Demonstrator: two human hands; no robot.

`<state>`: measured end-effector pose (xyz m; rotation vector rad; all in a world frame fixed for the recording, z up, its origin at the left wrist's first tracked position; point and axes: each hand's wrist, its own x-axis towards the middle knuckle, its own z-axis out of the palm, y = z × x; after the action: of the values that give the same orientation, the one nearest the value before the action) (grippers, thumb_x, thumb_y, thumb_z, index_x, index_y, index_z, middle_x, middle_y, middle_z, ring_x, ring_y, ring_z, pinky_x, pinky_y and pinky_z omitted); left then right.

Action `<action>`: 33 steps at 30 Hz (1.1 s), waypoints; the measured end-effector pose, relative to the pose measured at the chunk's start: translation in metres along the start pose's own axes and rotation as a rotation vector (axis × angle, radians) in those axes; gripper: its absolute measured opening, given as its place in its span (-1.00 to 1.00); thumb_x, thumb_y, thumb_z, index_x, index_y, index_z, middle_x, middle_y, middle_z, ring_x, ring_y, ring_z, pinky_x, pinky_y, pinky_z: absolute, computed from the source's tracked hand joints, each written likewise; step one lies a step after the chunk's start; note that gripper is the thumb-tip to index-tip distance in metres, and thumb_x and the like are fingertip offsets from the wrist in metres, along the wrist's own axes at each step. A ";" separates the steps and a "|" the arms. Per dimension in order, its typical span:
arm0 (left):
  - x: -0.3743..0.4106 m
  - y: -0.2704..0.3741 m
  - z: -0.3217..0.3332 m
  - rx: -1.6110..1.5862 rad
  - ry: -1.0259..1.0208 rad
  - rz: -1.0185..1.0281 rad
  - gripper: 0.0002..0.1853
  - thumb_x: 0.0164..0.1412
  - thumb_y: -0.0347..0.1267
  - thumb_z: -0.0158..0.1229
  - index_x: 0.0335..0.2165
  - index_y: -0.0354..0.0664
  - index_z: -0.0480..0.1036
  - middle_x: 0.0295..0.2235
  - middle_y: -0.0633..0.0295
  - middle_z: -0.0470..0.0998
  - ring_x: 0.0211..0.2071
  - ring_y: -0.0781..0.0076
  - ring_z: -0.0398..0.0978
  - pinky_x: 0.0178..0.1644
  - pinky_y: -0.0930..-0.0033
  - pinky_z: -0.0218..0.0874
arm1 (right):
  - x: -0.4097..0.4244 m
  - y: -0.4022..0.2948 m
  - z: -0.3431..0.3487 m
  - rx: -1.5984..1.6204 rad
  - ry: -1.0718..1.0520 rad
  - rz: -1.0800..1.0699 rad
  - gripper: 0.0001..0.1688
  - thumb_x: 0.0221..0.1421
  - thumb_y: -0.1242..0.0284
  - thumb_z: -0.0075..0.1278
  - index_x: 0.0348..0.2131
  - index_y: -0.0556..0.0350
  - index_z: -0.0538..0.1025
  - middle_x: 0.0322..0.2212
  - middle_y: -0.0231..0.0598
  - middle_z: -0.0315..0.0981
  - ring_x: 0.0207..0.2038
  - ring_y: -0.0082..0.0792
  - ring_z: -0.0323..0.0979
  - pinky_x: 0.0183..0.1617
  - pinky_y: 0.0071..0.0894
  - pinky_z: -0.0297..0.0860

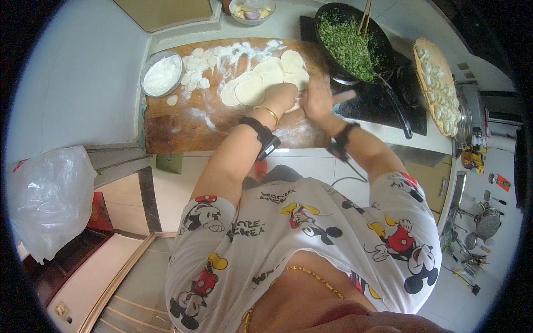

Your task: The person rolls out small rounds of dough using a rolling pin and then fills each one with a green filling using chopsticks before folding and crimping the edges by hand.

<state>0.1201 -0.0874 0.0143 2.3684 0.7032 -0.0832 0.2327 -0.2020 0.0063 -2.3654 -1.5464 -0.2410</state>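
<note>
On a floured wooden board (237, 137), my left hand (281, 98) is curled at the edge of a dough wrapper, most of which it hides. My right hand (317, 99) lies flat over a wooden rolling pin (344, 97), whose end sticks out to the right; whether the fingers close round it cannot be told. Rolled dough wrappers (250, 88) overlap just beyond my hands. Small flattened dough pieces (195, 64) lie farther left among loose flour, with one single piece (172, 100) apart from them. A bowl of flour (162, 75) stands at the board's left end.
Right of the board, a wok (354, 41) of chopped green filling, with chopsticks (365, 16) and a long-handled utensil (395, 104), stands on the black cooktop (374, 104). A woven tray (420, 79) of dumplings is farther right. A bowl (252, 12) stands behind the board.
</note>
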 end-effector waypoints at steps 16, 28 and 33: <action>-0.004 0.005 0.004 0.001 0.106 -0.015 -0.77 0.07 -0.47 0.01 -0.33 -0.28 0.56 -0.29 -0.10 0.57 -0.23 -0.02 0.54 -0.15 0.10 0.34 | -0.019 0.000 -0.004 0.061 -0.043 0.025 -0.59 -0.08 0.41 -0.03 -0.17 0.13 0.36 -0.19 -0.02 0.33 -0.06 0.04 0.28 0.01 0.15 0.15; -0.015 0.019 -0.015 -0.044 0.019 -0.015 -0.78 0.11 -0.32 0.03 -0.36 -0.21 0.52 -0.39 -0.08 0.55 -0.29 -0.08 0.51 -0.19 0.06 0.32 | 0.029 -0.013 -0.005 0.078 -0.068 0.053 -0.70 0.02 0.38 -0.07 -0.21 0.11 0.38 -0.20 -0.05 0.34 -0.04 0.05 0.26 0.04 0.20 0.10; -0.023 -0.011 -0.003 -0.087 0.180 0.117 -0.83 0.11 -0.36 0.07 -0.39 -0.25 0.50 -0.42 -0.08 0.55 -0.35 -0.02 0.51 -0.25 0.13 0.32 | -0.065 0.002 -0.020 0.040 -0.154 -0.011 -0.54 0.06 0.31 -0.02 -0.04 0.06 0.34 -0.17 -0.06 0.29 -0.05 -0.03 0.24 0.07 0.09 0.06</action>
<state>0.0941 -0.0887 0.0158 2.3471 0.6367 0.2086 0.2086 -0.2653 0.0056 -2.3936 -1.6168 -0.0298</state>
